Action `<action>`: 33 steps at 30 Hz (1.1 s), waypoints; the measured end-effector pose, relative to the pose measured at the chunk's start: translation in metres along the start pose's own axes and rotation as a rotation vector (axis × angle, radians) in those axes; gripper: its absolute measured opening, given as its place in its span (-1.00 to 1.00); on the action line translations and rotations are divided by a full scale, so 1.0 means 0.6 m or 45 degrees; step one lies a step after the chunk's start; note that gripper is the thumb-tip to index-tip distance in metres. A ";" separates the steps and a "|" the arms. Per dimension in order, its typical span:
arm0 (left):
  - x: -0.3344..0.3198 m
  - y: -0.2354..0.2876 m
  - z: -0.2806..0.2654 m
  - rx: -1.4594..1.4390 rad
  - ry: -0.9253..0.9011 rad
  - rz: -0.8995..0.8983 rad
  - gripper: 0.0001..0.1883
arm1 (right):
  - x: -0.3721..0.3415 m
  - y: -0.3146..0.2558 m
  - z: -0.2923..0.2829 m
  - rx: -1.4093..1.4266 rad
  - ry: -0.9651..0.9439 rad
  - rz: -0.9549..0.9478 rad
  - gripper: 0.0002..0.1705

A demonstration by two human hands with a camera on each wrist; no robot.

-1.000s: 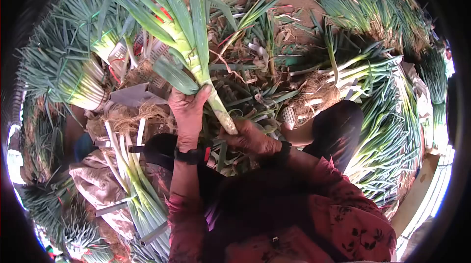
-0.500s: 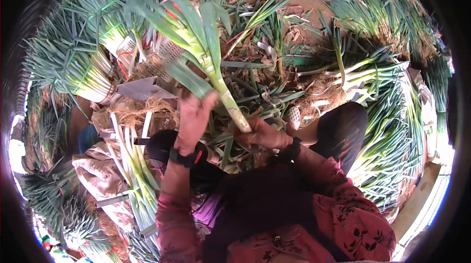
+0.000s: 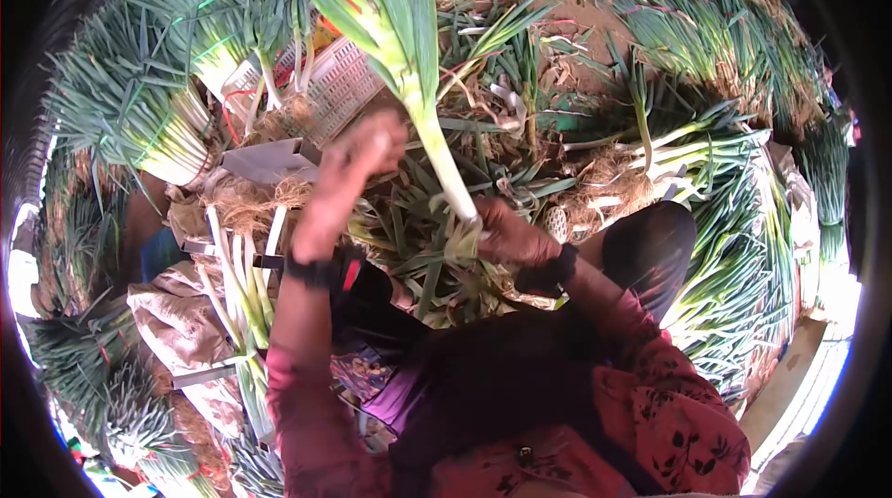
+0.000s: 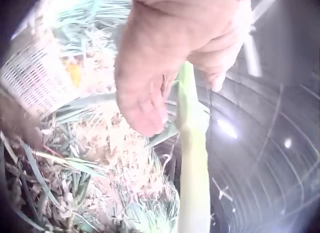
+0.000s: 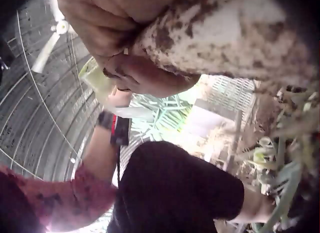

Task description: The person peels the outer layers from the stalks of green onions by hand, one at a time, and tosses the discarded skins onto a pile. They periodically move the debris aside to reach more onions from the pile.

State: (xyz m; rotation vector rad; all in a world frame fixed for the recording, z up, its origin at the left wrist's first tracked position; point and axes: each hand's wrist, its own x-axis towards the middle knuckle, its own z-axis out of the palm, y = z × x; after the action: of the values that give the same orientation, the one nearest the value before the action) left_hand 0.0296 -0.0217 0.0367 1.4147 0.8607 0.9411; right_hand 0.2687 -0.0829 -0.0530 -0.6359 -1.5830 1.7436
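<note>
A large leek [image 3: 429, 131] stands tilted in the head view, its broad green leaves at the top and its pale stem running down to my right hand [image 3: 514, 233]. That hand grips the stem's lower end; in the right wrist view, the right hand's curled fingers [image 5: 150, 75] lie against a soil-stained white stem [image 5: 200, 37]. A pale, limp layer [image 3: 462, 242] hangs beside the base. My left hand [image 3: 358, 163], blurred, is left of the stem, apart from it. The left wrist view shows the left hand [image 4: 175, 52] with fingers loosely bent and the stem [image 4: 194, 178] beyond them.
Tied leek bundles [image 3: 177, 150] and a white plastic crate [image 3: 339, 85] lie at the left. Nearer, several leeks [image 3: 246, 294] rest between metal brackets, roots outward. A large leek pile [image 3: 734, 247] is at the right. Leaf scraps [image 3: 409, 229] cover the ground between the legs.
My left hand has released the stem and moved up and left. The broad leaf hanging off the leek's left side is gone from there, and the stem looks whiter. My right hand still grips the base.
</note>
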 end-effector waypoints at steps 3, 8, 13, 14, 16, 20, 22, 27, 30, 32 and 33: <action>0.065 -0.045 -0.037 -0.857 0.142 -0.018 -0.54 | -0.015 0.025 0.050 -0.249 -0.003 0.107 -0.67; 0.073 -0.118 -0.047 -1.073 0.522 0.012 -0.56 | 0.014 -0.003 0.019 -0.885 0.238 -0.094 -0.68; 0.061 -0.101 -0.023 -1.053 0.483 -0.021 -0.56 | 0.154 -0.015 -0.019 -1.023 0.731 -0.604 -0.68; 0.060 -0.105 -0.021 -1.024 0.473 0.004 -0.56 | 0.160 -0.004 -0.026 -1.020 0.732 -0.596 -0.68; 0.050 -0.105 -0.025 -1.002 0.482 0.028 -0.55 | 0.166 0.020 -0.036 -0.819 0.328 -0.362 -0.73; 0.032 -0.073 -0.049 -0.950 0.613 0.032 -0.58 | 0.112 0.100 -0.066 -1.366 0.126 0.135 -0.78; 0.032 -0.077 -0.061 -0.884 0.641 0.117 -0.58 | 0.089 0.117 -0.061 -1.410 0.214 0.031 -0.77; 0.039 -0.091 -0.046 -0.818 0.615 0.119 -0.57 | 0.149 0.029 -0.005 0.389 0.289 0.176 -0.54; 0.043 -0.094 -0.029 -0.863 0.612 0.118 -0.61 | 0.185 0.011 0.030 0.064 0.451 0.127 -0.57; 0.045 -0.089 -0.027 -0.850 0.587 0.152 -0.62 | 0.194 0.017 0.024 0.112 0.422 0.101 -0.58; 0.044 -0.087 -0.025 -0.834 0.557 0.189 -0.62 | 0.197 0.020 0.021 0.160 0.396 0.069 -0.60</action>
State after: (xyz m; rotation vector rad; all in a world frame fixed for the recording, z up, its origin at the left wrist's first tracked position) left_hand 0.0277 0.0117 -0.0138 0.7207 0.6682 1.5155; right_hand 0.1815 -0.0014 -0.0524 -0.8481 -1.2437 1.6738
